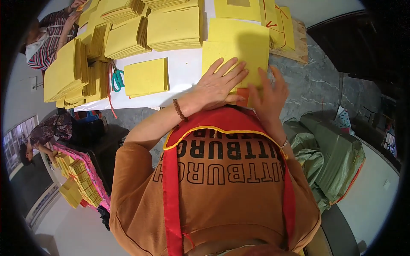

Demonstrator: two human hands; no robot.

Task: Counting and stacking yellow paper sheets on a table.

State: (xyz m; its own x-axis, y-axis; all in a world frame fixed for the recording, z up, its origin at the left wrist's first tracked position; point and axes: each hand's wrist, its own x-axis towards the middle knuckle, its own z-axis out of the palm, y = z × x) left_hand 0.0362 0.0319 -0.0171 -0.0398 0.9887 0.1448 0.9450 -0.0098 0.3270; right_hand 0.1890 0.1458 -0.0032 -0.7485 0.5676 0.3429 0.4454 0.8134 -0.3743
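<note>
Fingers spread, my left hand [220, 83] lies flat on a sheet of yellow paper [235, 51] at the near edge of the table. My right hand [271, 91] is at the sheet's right edge, its fingers apart and slightly blurred; I see nothing held in it. A small orange-red piece [243, 96] shows between the two hands, partly hidden by them. Left of my left hand lies a small stack of folded yellow paper [145, 77]. Farther left, teal-handled scissors [117, 80] rest beside a red cord [111, 100].
Tall stacks of yellow paper [175, 30] fill the table's far left side. A yellow bundle tied with red cord [282, 27] sits at the far right. Two other people work on the left, one [51, 32] at this table. Green wrapped bundles [329, 153] stand at right.
</note>
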